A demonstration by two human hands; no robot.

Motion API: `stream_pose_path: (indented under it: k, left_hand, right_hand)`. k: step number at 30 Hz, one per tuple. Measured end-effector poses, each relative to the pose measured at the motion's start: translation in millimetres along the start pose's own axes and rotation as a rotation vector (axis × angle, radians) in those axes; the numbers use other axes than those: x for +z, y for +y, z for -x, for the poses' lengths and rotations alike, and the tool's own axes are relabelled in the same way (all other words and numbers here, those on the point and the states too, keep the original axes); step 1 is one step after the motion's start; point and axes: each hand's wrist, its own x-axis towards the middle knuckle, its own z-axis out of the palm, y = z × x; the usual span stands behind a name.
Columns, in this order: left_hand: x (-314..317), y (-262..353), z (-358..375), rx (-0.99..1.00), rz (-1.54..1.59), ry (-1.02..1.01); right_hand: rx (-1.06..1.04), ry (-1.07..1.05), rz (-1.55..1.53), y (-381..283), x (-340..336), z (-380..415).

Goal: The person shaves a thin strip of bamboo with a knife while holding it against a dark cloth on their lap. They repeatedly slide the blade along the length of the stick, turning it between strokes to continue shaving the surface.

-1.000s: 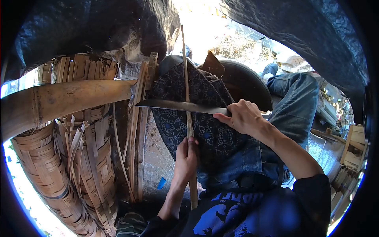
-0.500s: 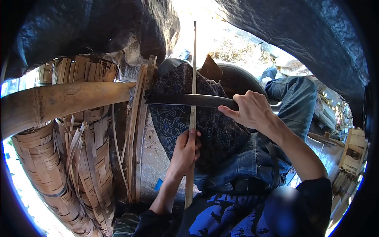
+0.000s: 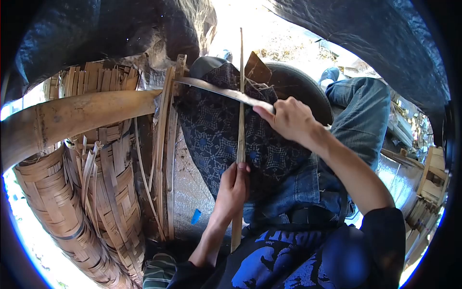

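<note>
Left hand (image 3: 234,187): closed around the narrow strip (image 3: 242,130), thumb on top. The strip extends lengthwise above the patterned cloth (image 3: 207,142) on the lap. Right hand (image 3: 294,120): fingers wrapped around the handle of the knife (image 3: 214,89); blade crosses the strip. Compared with the frame 0.5 s earlier, the blade sits farther from the left hand and slants more.

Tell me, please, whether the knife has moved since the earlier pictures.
Yes, the knife moved forward, up the view: its tip, first lower than the end of the bamboo pole, is now higher.
</note>
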Motion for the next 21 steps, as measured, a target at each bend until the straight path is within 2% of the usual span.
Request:
stream_pose_path:
  k: [3, 4, 6, 7, 9, 13, 15, 16, 17, 19, 21]
  left_hand:
    - [-5.4, -3.6, -3.1, -0.017, 0.15, -0.018]
    - [-6.4, -0.7, -4.2, -0.023, 0.171, -0.033]
    - [-10.1, 4.5, -9.0, -0.013, 0.22, -0.026]
    - [-13.2, 5.7, -9.6, -0.024, 0.253, -0.013]
    - [-16.3, 7.8, -13.7, -0.036, 0.287, 0.0]
    - [-15.1, 4.1, -18.8, -0.013, 0.202, -0.019]
    - [-14.9, -2.1, -16.0, 0.03, 0.162, -0.014]
    - [-16.4, -2.3, -13.4, 0.023, 0.151, -0.022]
    - [-17.6, -0.6, -10.3, 0.004, 0.141, -0.001]
    - [-17.8, 0.8, -5.4, -0.018, 0.136, 0.011]
    - [-16.6, -0.5, 0.2, -0.007, 0.123, 0.022]
  right_hand:
    - [-0.3, 0.276, 0.145, 18.1, 12.8, -14.5]
    - [-0.305, 0.281, 0.165, 25.1, 16.1, -15.3]
    - [-0.537, 0.479, 0.089, 31.9, 22.2, -12.5]
    - [-0.555, 0.474, 0.088, 25.6, 10.4, -3.2]
    - [-0.14, -0.1, -0.159, 16.6, -16.1, 16.6]
    - [-0.217, 0.026, -0.009, 29.3, 15.3, 22.0]
    - [-0.387, 0.57, 0.192, 33.6, 36.5, 13.7]
    - [-0.344, 0.455, 0.112, 33.5, 34.2, 6.5]
    - [-0.331, 0.458, 0.109, 30.1, 31.9, 4.3]
    - [-0.221, 0.326, 0.1, 17.6, 25.7, 0.8]
    - [-0.253, 0.287, 0.137, 7.8, 23.7, -6.5]
